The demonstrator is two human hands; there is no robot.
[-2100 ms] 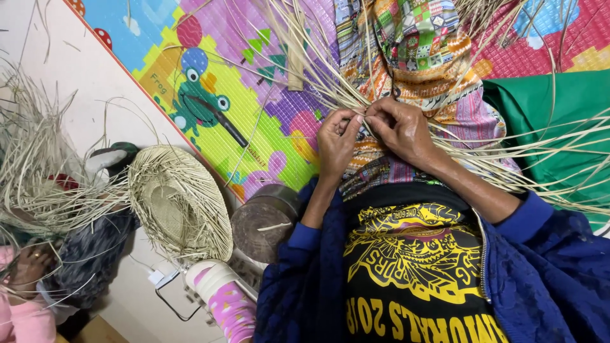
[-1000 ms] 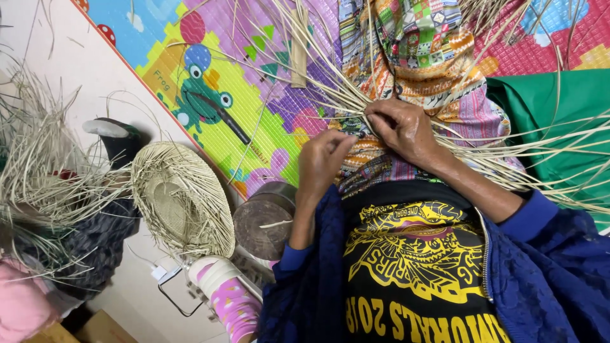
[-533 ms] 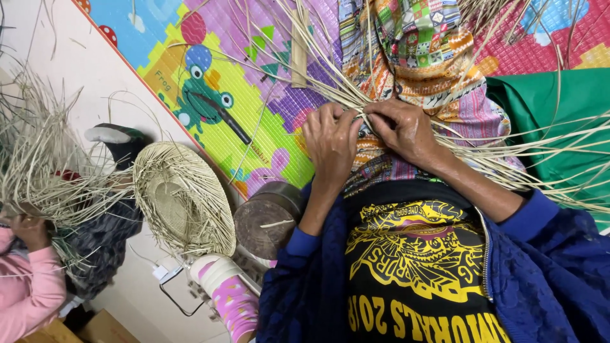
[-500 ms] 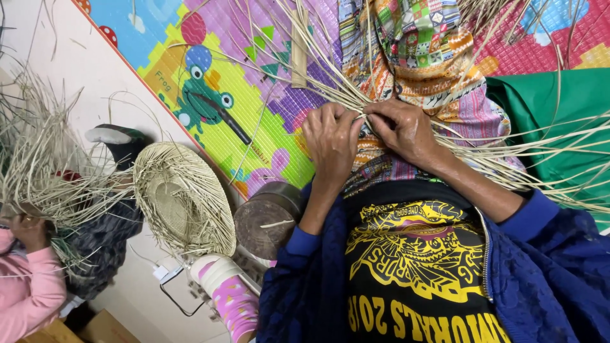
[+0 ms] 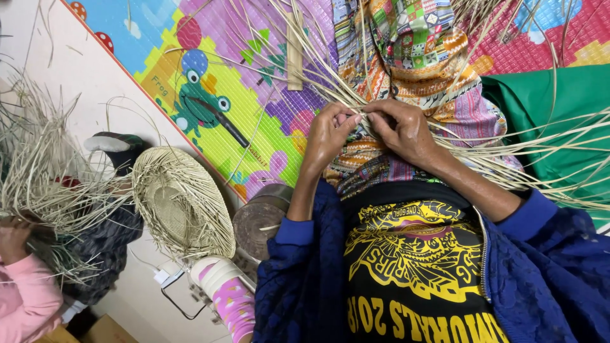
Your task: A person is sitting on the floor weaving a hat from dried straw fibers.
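Observation:
My left hand (image 5: 327, 133) and my right hand (image 5: 401, 129) meet over my lap, both pinching thin pale straw strands (image 5: 356, 95) of a piece of weaving. Long loose ends fan out from between my fingers, up over the patterned cloth (image 5: 413, 57) on my legs and off to the right across a green cloth (image 5: 553, 121). The woven part itself is mostly hidden under my fingers.
A woven straw hat (image 5: 181, 203) lies at the left beside a round wooden block (image 5: 257, 219). A colourful foam play mat (image 5: 210, 95) covers the floor. At the far left another person in a pink sleeve (image 5: 25, 292) holds a bundle of straw (image 5: 38, 171). A pink-and-white cup (image 5: 225, 295) stands below the hat.
My left hand dropped away from the straw, then came back up and now pinches the strands beside my right hand. The other person's straw bundle has shifted at the left.

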